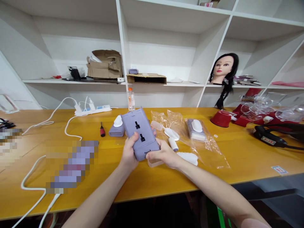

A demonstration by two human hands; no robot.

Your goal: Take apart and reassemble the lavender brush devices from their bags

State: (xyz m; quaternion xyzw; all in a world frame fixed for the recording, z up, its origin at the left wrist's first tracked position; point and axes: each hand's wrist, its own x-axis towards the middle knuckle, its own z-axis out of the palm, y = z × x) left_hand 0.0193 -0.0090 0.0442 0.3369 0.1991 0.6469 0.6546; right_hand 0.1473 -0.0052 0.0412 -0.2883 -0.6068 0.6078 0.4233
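Note:
Between my two hands, above the table, is a purple box-shaped plastic housing with two black fittings on its upward face. My left hand grips its left side, thumb lying on the face. At the lower right corner, my right hand is closed on the same housing, thumb by a small dark opening at its end. Just behind it sits a similar purple unit with a white oval piece on top. To the right lie a white roller-like cylinder, a white oval part and a fluffy white pad.
Clear plastic bags and another purple unit lie to the right. A red-black screwdriver, power strip and white cables occupy the left. Red-based clear devices and a black corded tool stand far right. White shelves rise behind.

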